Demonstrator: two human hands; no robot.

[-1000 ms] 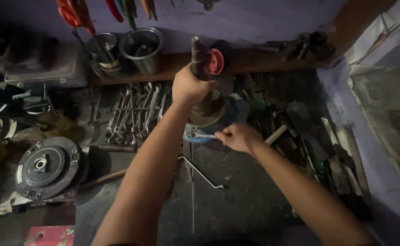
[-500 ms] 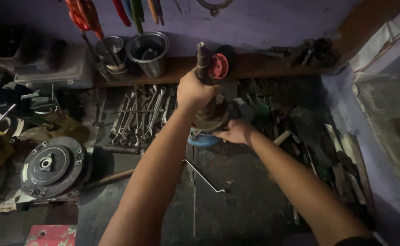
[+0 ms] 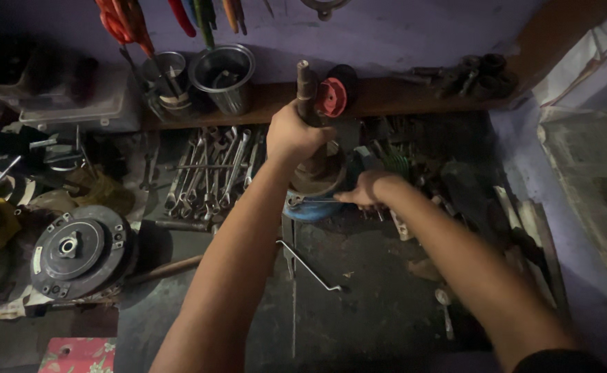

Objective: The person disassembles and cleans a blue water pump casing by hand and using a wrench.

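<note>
While the left hand [image 3: 296, 138] is closed in a firm grip around the upright metal shaft [image 3: 305, 90] of a rusty round part [image 3: 317, 181], the right hand [image 3: 365, 190] is wrapped around a small tool [image 3: 310, 202] pressed against the blue base [image 3: 314, 209] beneath it. This assembly is set near the far edge of the dark tabletop [image 3: 372, 304]. Spanners [image 3: 206, 169] are spread just to its left, and a bent rod [image 3: 310, 266] is seen nearer the front edge.

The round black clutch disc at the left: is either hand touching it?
No: the round black clutch disc lies apart from both hands.
</note>
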